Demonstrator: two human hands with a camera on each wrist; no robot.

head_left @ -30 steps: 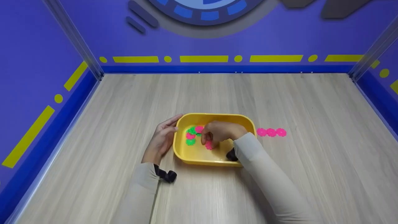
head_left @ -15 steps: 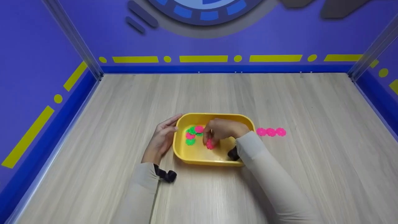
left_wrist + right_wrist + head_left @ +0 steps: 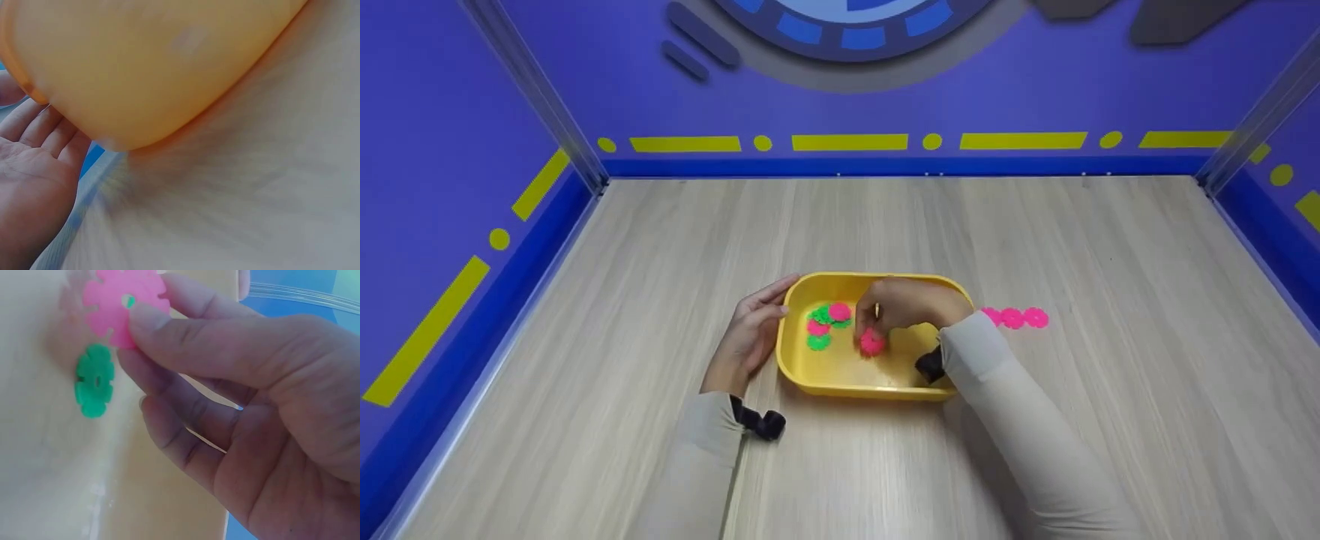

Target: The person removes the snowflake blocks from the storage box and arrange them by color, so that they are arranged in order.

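A pink, round, notched plastic disc [image 3: 872,343] is pinched between the thumb and fingers of the right hand [image 3: 913,304], inside a yellow, rounded rectangular plastic tray [image 3: 855,392]. The tray's left end is touched by the left hand [image 3: 748,334], its fingers extended. Green and pink notched discs [image 3: 819,342] are gathered near that end; a row of pink discs [image 3: 1012,318] is laid right of the tray on the pale wood-grain surface [image 3: 1147,300].
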